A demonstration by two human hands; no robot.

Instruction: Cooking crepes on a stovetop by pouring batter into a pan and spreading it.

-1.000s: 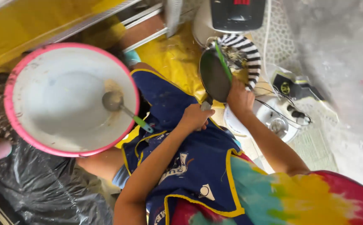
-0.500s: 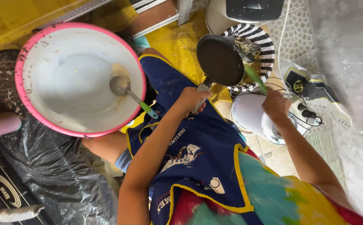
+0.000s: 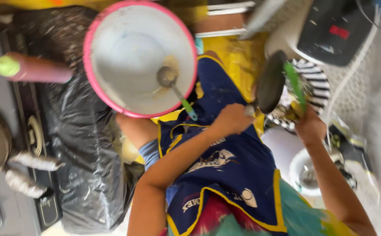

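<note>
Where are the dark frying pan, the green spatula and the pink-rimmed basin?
dark frying pan (image 3: 271, 83), head view, on its dark inner face.
green spatula (image 3: 294, 85), head view, on the green blade.
pink-rimmed basin (image 3: 125, 57), head view, on its bare grey inside.

The black pan (image 3: 270, 83) now stands tilted almost edge-on over the striped plate (image 3: 315, 87); earlier its round face showed. The right hand (image 3: 309, 126) has come back up from the white bowl (image 3: 306, 172), laying the green spatula (image 3: 295, 85) against the pan.
</note>
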